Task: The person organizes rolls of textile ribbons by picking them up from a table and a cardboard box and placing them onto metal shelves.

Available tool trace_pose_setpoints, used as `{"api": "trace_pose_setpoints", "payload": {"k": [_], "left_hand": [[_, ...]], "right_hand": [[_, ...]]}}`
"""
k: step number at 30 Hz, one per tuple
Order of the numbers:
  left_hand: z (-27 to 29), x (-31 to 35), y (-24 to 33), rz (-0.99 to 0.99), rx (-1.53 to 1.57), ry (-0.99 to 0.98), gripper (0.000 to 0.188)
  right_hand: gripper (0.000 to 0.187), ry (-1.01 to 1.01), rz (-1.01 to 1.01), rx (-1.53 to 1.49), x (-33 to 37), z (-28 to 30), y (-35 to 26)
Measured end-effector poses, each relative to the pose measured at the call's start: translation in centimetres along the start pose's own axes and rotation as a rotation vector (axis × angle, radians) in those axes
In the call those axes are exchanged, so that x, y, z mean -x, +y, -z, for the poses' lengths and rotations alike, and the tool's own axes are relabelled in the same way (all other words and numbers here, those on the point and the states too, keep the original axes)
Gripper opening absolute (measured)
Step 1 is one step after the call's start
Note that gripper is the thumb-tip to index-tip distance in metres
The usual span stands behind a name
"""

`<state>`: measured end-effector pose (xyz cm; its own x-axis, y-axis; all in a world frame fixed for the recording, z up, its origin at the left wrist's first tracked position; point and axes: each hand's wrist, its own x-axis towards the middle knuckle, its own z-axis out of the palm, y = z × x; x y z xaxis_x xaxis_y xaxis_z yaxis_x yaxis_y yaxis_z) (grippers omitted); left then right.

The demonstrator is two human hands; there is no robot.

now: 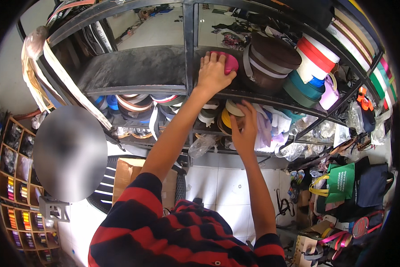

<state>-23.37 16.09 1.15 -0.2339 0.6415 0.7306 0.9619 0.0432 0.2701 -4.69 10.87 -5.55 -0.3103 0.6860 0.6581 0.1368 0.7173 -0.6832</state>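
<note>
Pink roll [230, 63] sits just left of the brown roll [270, 76], gripped in your left hand [214, 71]. Below-left of the brown roll, your right hand [246, 130] is at a white roll [232, 107]; whether it grips, I cannot tell.

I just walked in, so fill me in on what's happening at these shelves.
A person's left hand has its fingers curled over a magenta roll on the upper shelf, beside large brown rolls. The right hand is lower down, at a cream roll beside a yellow roll; whether it grips is unclear.
</note>
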Motion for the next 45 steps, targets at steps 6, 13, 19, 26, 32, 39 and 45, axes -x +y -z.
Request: {"api": "trace_pose_setpoints", "payload": {"k": [6, 13, 19, 26, 32, 39, 45], "left_hand": [[1.6, 0.6, -0.5, -0.135, 0.063, 0.071, 0.046], [1.8, 11.0, 11.5, -0.187, 0.667, 0.114, 0.021], [0.6, 25.9, 22.5, -0.269, 0.988, -0.563, 0.02], [3.5, 41.3, 34.6, -0.303, 1.371, -1.346, 0.021], [7.2, 54.0, 45.0, -0.447, 1.312, -1.725, 0.016], [11.7, 71.0, 59.0, -0.769, 1.169, -2.197, 0.024], [10.9, 85.3, 66.7, -0.842, 1.027, -1.92, 0.06]], "right_hand": [[0.033, -0.075, -0.305, -0.05, 10.6, 5.5, -0.6], [0.029, 0.351, -0.77, 0.097, 27.5, 14.2, -1.3], [0.027, 0.663, -1.012, 0.209, 39.3, 19.3, -6.3], [0.026, 1.147, -1.145, 0.222, 54.5, 26.3, -15.0], [0.025, 1.651, -1.111, 0.698, 71.3, 30.9, -20.3], [0.043, 1.928, -1.43, 1.014, 86.5, 38.2, -23.0], [0.05, 1.864, -1.523, 0.931, 89.4, 40.3, -20.7]]}}
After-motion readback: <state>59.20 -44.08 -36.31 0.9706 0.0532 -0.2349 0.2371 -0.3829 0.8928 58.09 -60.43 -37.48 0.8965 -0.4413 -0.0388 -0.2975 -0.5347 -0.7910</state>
